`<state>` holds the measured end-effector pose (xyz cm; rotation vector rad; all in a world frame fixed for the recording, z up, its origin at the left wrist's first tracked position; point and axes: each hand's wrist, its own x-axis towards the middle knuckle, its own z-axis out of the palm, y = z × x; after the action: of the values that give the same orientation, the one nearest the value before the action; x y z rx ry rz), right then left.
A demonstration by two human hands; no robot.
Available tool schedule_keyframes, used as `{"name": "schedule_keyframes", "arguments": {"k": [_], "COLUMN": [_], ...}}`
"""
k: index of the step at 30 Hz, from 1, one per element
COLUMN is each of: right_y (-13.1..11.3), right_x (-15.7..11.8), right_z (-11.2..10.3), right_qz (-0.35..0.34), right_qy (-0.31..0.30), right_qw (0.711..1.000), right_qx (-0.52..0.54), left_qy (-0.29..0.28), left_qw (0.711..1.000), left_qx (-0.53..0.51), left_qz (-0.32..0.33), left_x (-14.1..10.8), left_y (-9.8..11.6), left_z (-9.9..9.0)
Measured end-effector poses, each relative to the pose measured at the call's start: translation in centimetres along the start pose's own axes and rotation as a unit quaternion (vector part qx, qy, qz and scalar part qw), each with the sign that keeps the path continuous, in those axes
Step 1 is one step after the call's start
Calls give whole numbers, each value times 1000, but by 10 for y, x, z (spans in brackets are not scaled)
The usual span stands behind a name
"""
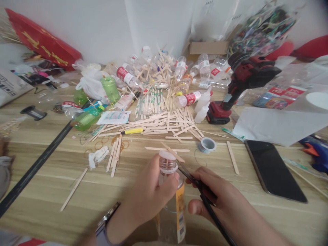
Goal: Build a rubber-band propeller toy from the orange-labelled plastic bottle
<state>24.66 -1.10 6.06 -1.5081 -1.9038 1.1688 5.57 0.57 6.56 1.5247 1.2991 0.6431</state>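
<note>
bottle (pixel 167 218), transparent glossy plastic; flat sticks (pixel 164 122), smooth matt wood; tabletop (pixel 46 212), smooth wood-grain finish; phone (pixel 275 172), glossy screen; sheet (pixel 276 126), matt paper; bag (pixel 91 82), thin crinkled plastic

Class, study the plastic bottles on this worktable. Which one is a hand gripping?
The clear bottle with the orange label, at the front edge: the left hand grips it near its neck. The other bottles sit farther back, untouched.

Left hand (pixel 150 196) curled in a grip, thumb (pixel 167 186) slanting upward, right hand (pixel 222 189) alongside, fingers (pixel 205 176) bent, thumb (pixel 197 207) lower and apart, forearm (pixel 258 223) at lower right.
</note>
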Motion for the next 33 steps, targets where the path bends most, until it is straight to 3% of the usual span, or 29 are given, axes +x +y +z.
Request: {"name": "schedule_keyframes", "arguments": {"k": [12, 19, 24, 27, 33], "right_y": [-2, 5, 5, 8, 17], "right_x": [18, 29, 21, 14, 16], "right_z": [-30, -23, -16, -13, -8], "right_qz": [27, 25, -7, -79, -171], "right_qy": [-71, -110, -52, 6, 37], "right_qw": [993, 992, 996, 985, 955], "right_qx": [-86, -51, -69, -153, -241], "left_qy": [5, 22, 4, -5, -46], "left_qw": [1000, 990, 957, 951, 937], "left_qx": [27, -132, -278, -295, -336], "left_qz": [-10, -34, -86, -96, -83], "left_x": [11, 26, 32, 31, 31], "left_y": [-13, -17, -26, -29, -29], "left_z": [-4, -5, -9, -11, -7]}}
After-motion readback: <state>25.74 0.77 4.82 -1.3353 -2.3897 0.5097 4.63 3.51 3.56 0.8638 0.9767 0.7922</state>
